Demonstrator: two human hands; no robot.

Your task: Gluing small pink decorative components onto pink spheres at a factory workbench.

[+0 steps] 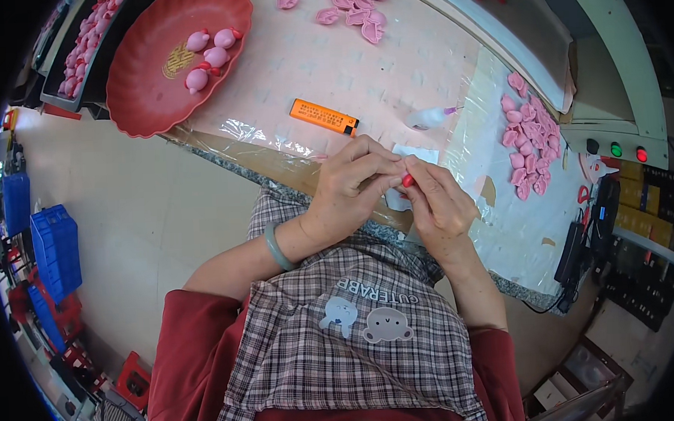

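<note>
- Both my hands meet at the near edge of the worktable, fingertips drawn together; my right hand (440,206) pinches a small, rounded, glossy red piece (408,180) between thumb and forefinger.
- My left hand (354,181) has its fingers bent in and its tips against the right ones; whether it grips a part of its own, I cannot tell.
- Something this small probably calls for a light, steady pinch from the fingertip pads, so that it neither squirts away nor gets marked.
- Working low over the small white paper-like pad (422,154) seems wise, since a dropped piece could roll off the near edge.
- I'd mind my knuckles: the whitish squeeze bottle with a purple tip (426,118) sits just beyond them, and the flat orange plastic lighter (324,116) lies to its left.
</note>
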